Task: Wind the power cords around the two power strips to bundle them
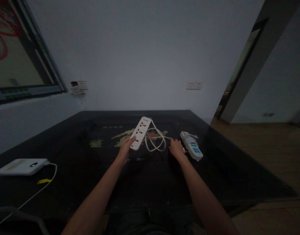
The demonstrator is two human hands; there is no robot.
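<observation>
My left hand (126, 148) grips the near end of a white power strip (140, 132), which is lifted at an angle over the dark table (78, 169). Its pale cord (155, 141) loops loosely on the table to the right of the strip. My right hand (175, 147) rests on the table at the cord's right end, fingers curled over it; what is inside them is hidden. Just to the right of that hand lies a second white power strip with blue sockets (192, 147), its cord bundled at the far end.
A flat white device (21, 165) with a thin white cable (39, 191) and a yellow tag lies at the table's left edge. Wall sockets (194, 85) sit on the far wall. A window is at the left, wooden floor at the right.
</observation>
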